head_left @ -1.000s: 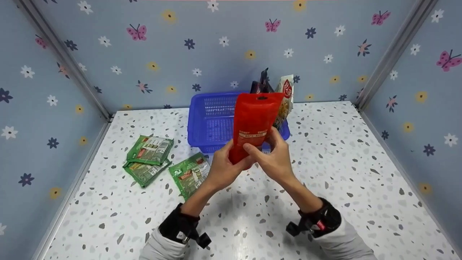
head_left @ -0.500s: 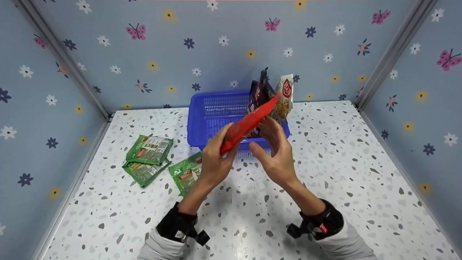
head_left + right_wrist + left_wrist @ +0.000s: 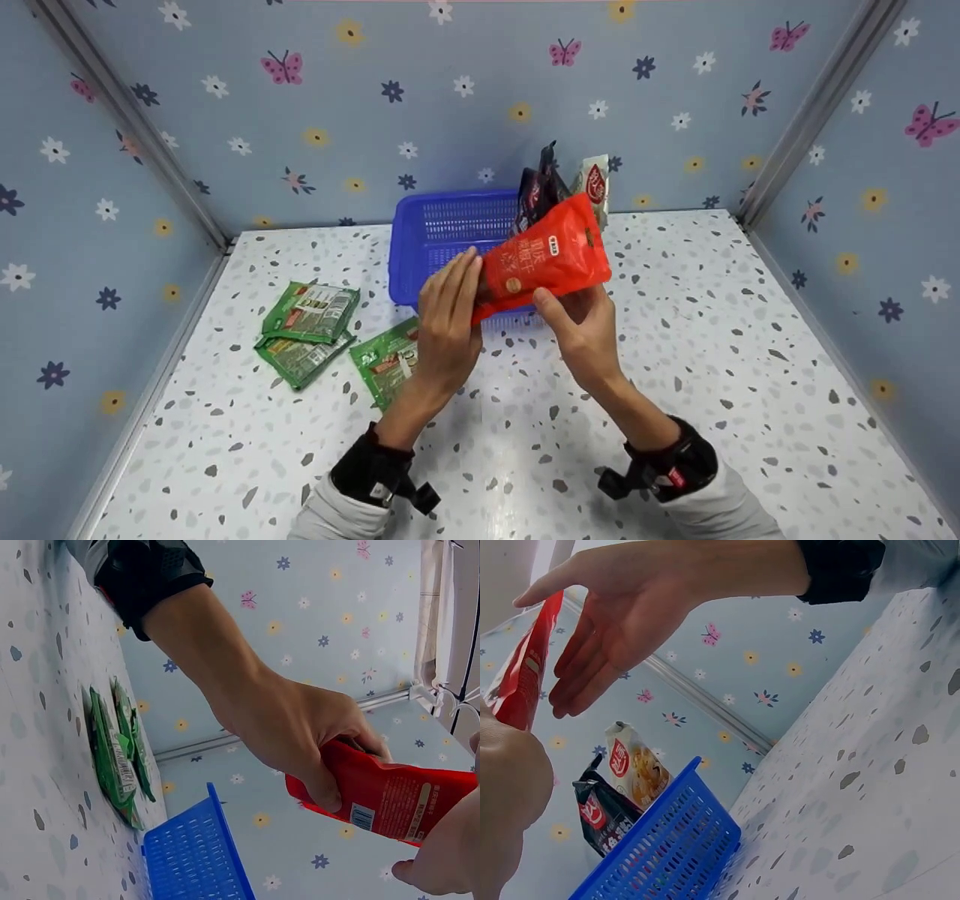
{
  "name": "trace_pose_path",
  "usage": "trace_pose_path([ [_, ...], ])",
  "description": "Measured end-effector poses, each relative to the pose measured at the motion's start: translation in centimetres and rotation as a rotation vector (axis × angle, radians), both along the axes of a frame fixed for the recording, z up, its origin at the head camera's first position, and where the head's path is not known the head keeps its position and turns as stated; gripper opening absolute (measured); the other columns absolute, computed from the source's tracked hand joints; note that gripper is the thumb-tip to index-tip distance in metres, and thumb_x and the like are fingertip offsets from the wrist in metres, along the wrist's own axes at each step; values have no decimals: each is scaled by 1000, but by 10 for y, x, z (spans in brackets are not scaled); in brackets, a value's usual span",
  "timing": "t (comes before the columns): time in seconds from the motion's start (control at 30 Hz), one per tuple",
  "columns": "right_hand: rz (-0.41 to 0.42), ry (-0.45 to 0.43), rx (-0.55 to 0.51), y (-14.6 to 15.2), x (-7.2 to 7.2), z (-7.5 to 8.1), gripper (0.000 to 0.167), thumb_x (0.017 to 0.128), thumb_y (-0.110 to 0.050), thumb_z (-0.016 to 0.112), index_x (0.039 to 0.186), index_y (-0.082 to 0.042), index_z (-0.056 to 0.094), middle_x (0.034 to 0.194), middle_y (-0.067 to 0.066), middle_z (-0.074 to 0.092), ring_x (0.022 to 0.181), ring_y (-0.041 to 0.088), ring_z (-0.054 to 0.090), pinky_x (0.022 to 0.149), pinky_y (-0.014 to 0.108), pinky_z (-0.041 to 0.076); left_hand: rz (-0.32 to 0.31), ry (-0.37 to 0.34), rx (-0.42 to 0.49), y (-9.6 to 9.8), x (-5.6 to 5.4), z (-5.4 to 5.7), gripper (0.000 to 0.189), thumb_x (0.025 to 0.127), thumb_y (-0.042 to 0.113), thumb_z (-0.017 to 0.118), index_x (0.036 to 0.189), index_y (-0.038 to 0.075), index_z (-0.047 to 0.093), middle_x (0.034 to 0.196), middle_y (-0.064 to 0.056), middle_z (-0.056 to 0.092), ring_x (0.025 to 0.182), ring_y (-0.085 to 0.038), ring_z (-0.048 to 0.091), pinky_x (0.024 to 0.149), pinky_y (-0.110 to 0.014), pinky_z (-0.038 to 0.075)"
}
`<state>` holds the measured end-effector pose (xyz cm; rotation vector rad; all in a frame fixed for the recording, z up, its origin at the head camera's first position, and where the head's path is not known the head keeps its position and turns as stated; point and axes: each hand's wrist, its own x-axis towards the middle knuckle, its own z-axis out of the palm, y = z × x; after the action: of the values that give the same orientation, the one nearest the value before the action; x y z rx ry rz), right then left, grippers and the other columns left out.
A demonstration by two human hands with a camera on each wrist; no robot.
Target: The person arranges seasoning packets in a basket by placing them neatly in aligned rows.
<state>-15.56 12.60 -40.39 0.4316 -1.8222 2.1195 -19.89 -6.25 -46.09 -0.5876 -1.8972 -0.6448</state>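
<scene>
A red food pouch (image 3: 544, 255) is held up over the basket's front, tilted, its printed front with white lettering upward. My left hand (image 3: 450, 322) grips its lower-left end, fingers across the front; the right wrist view shows the left thumb (image 3: 326, 787) pressing the pouch's back near a barcode. My right hand (image 3: 589, 345) is at the other end, thumb by the lower edge and fingers partly hidden behind. From the left wrist view, the right hand (image 3: 630, 607) has extended fingers apart from the pouch (image 3: 529, 675), its thumb close to the edge.
Behind the hands a blue plastic basket (image 3: 403, 259) holds a dark packet (image 3: 534, 195) and a white packet (image 3: 596, 180) upright at its right. Two overlapping green packets (image 3: 319, 311) lie left on the speckled table (image 3: 712, 337). Another green packet (image 3: 382, 360) is partly under the left arm.
The pouch has turned from upright with its back showing, through edge-on, to lying slantwise with its front showing. The left hand has rolled over with it; the right thumb has come off its face.
</scene>
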Motion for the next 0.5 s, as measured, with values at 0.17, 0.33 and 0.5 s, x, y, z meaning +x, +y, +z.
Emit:
trace_pose_path([
  [0.17,32,-57,-198,0,-1,2,57,105,-9,64,158,-1,42,147,14,61,134,27,64,115,33,61,65,75,-90,3,1,-4,49,103,-8,69,151,-1,66,155,-21,70,144,-38,64,123,-54,52],
  [0.33,89,-113,-404,-1,-3,6,55,111,-6,56,162,-7,35,150,9,56,139,25,59,115,34,62,93,147,-132,8,2,-7,49,102,-12,67,150,0,68,153,-20,72,142,-38,67,122,-53,52],
  [0.5,70,-135,-408,0,-3,8,52,113,-9,56,162,-10,36,149,9,56,139,25,59,112,34,64,122,204,-151,13,3,-11,50,101,-11,70,149,1,69,151,-20,73,139,-38,69,120,-53,52],
])
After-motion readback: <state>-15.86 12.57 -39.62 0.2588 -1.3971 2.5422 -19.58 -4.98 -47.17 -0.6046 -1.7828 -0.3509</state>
